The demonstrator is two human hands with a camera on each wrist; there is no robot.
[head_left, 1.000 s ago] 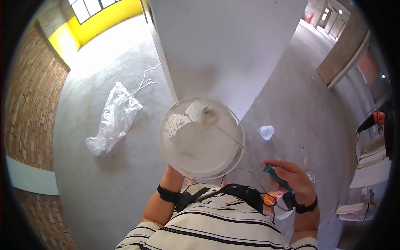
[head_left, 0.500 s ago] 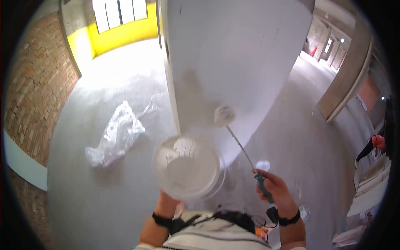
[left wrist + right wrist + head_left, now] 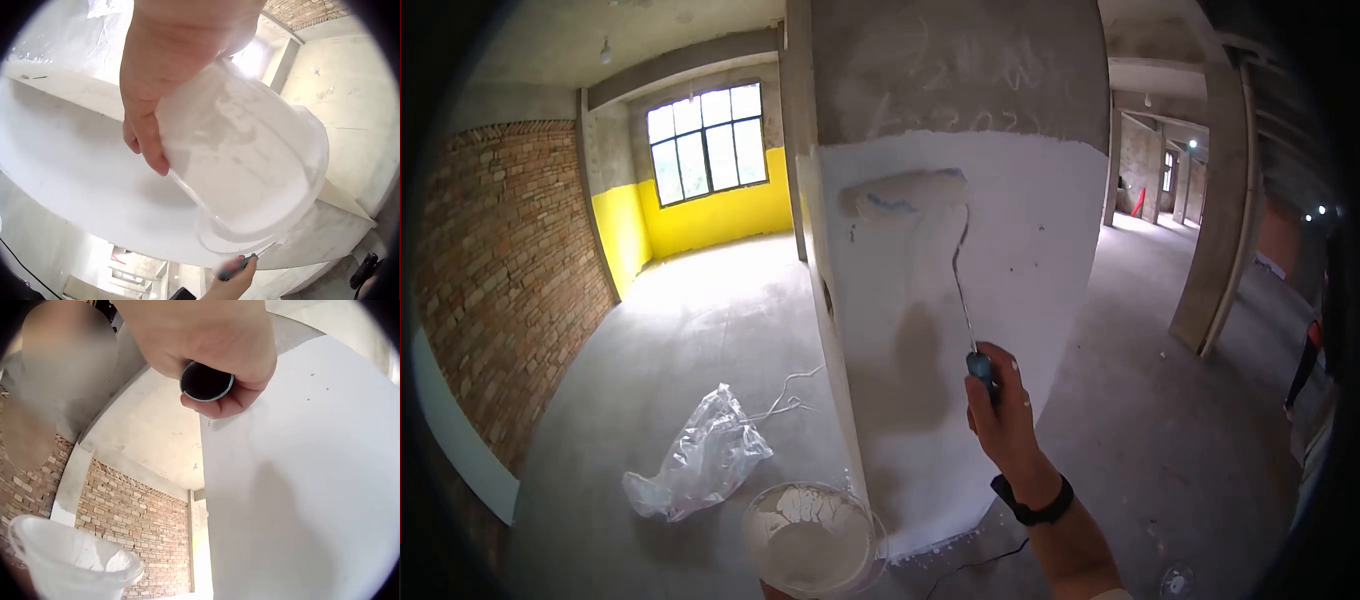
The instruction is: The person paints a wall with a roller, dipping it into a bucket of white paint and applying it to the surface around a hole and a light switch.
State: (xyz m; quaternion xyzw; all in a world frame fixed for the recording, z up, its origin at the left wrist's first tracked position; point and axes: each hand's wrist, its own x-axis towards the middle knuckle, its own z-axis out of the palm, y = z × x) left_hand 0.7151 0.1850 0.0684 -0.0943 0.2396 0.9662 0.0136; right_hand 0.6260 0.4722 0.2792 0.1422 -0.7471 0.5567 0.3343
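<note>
My right hand (image 3: 1000, 415) grips the blue-green handle of a paint roller (image 3: 915, 197), arm stretched forward. The roller's head lies against the white-painted part of a pillar (image 3: 1025, 270), below its bare grey top. In the right wrist view, fingers curl round the handle, whose dark round end (image 3: 206, 382) faces the camera. My left hand (image 3: 181, 62) grips a translucent white plastic bucket (image 3: 250, 162) at its bottom edge. Pale paint (image 3: 815, 545) fills part of the bucket, seen from above in the head view. There the left hand is mostly hidden under it.
A clear plastic bag (image 3: 705, 455) lies on the concrete floor to the left. A brick wall (image 3: 510, 260) stands further left, a yellow-painted wall (image 3: 715, 225) with a window behind. Someone in dark trousers (image 3: 1305, 370) is at the far right.
The roller has come up out of the bucket and forward onto the pillar, the right arm stretching out. The head view has tilted up, so the bucket sits lower in it.
</note>
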